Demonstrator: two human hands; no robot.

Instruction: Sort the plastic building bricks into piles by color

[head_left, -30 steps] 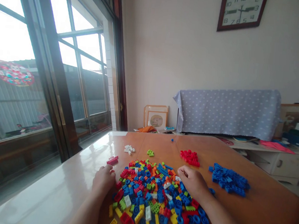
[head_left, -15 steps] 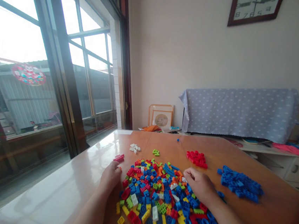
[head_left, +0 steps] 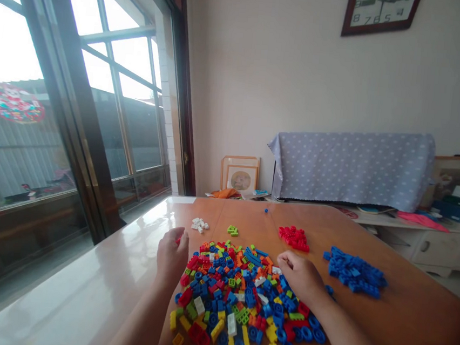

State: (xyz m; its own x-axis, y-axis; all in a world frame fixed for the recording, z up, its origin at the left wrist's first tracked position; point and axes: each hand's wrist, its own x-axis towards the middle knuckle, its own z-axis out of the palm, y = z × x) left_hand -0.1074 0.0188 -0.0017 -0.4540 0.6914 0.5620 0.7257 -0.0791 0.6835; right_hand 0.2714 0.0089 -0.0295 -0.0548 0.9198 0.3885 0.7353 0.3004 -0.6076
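Observation:
A large mixed pile of toy building bricks (head_left: 229,286) lies on the table in front of me, in red, blue, yellow, green, orange and white. My left hand (head_left: 172,254) is at the pile's far left edge, thumb and fingers closed around a red brick (head_left: 178,239), of which only a small part shows. At the pile's right side, my right hand (head_left: 300,272) is curled with its fingertips pressed together above a white brick (head_left: 276,271). Whatever those right fingers may hold is hidden.
Behind the pile are sorted groups: white bricks (head_left: 199,224), green bricks (head_left: 232,231), red bricks (head_left: 293,238) and, at right, blue bricks (head_left: 354,271). One small blue piece (head_left: 266,210) lies near the far edge of the wooden table (head_left: 410,331). A glass window stands at left.
My left hand has moved slightly forward and turned upward, over the spot where the pinkish-red bricks showed. My right hand stays curled by the pile. The view has shifted slightly right.

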